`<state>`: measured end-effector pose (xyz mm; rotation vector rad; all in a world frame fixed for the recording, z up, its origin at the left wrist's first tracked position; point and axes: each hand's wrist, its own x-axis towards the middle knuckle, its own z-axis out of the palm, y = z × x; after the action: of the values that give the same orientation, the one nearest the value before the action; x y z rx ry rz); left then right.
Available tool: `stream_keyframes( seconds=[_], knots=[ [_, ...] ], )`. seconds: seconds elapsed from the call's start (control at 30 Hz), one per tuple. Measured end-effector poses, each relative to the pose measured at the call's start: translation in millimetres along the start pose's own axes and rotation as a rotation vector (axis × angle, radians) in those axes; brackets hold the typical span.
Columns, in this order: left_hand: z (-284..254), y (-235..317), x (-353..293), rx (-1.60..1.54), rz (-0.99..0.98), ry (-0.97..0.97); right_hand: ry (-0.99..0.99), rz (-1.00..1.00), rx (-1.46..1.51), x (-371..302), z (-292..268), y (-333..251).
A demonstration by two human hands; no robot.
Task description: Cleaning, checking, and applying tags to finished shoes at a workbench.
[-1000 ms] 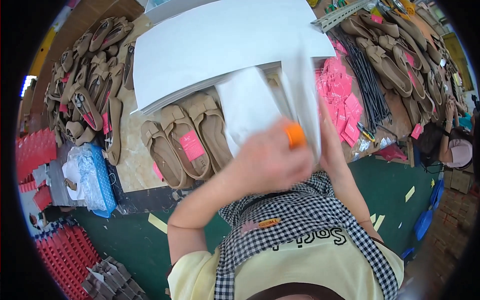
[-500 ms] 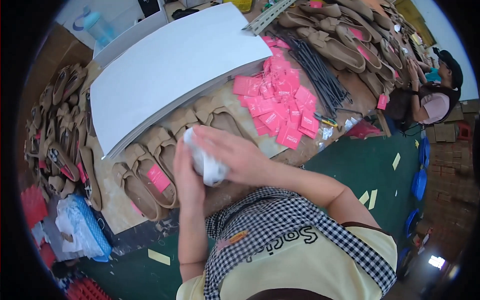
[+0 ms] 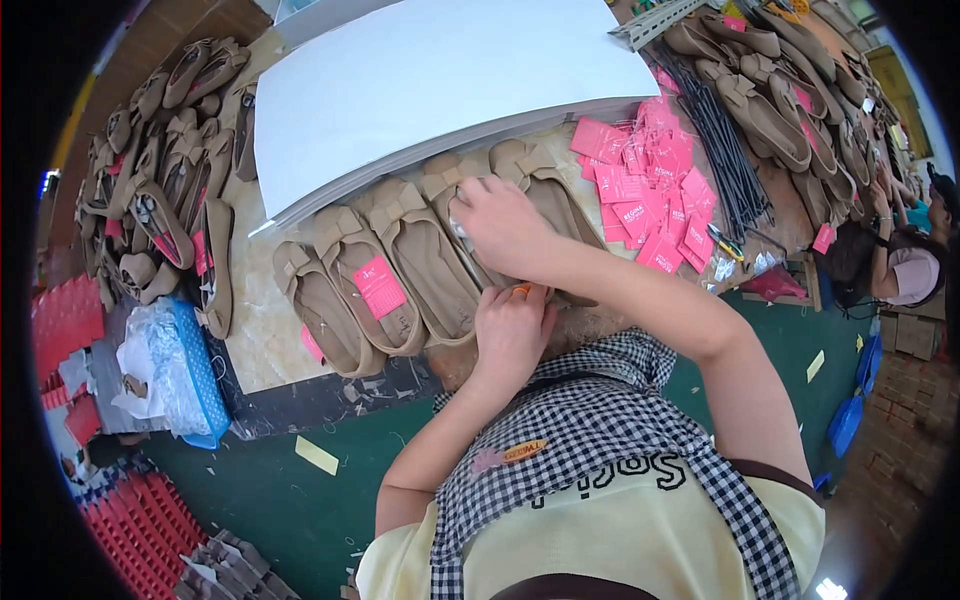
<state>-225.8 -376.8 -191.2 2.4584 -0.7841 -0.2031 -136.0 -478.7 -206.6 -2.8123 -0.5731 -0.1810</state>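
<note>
A row of tan flat shoes with bows [image 3: 432, 270] lies along the near table edge, toes pointing away from me. My right hand [image 3: 500, 228] is closed on a white crumpled wad [image 3: 459, 226], probably paper, at the front opening of one shoe [image 3: 450, 178]; most of the wad is hidden under the fingers. At that shoe's heel, my left hand [image 3: 512, 335] is closed, fingers curled at the rim, with a small orange band showing on it. A pink tag [image 3: 378, 287] rests in a shoe left of my hands.
Behind the row stands a stack of white sheets [image 3: 450, 75]. Pink tags [image 3: 650, 190] are heaped to the right, beside dark thin rods [image 3: 725, 150] and small snips [image 3: 724, 243]. Shoe piles [image 3: 165, 190] lie left and far right, where another person [image 3: 915, 240] sits. A blue basket [image 3: 200, 375] is lower left.
Both hands were squeezing the white wad together above the shoes. Now my right hand has brought it down into a shoe, and my left has moved to the heel. The view has shifted.
</note>
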Motion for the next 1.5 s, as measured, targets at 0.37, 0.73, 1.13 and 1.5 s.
stream_keyframes(
  seconds=[0.37,0.73,1.13,1.5],
  knots=[
    [-17,23,19,0.085,0.063,0.100,0.262,0.045,0.406,-14,-41,71],
    [-130,23,-14,0.045,0.054,0.135,0.216,0.767,-0.829,-235,-156,367],
    [-185,-64,59,0.434,-0.076,0.154,-0.007,0.189,-0.015,-139,-88,54],
    [-94,-98,219,0.168,-0.003,0.537,0.302,0.427,0.957,-122,-82,26]
  ],
)
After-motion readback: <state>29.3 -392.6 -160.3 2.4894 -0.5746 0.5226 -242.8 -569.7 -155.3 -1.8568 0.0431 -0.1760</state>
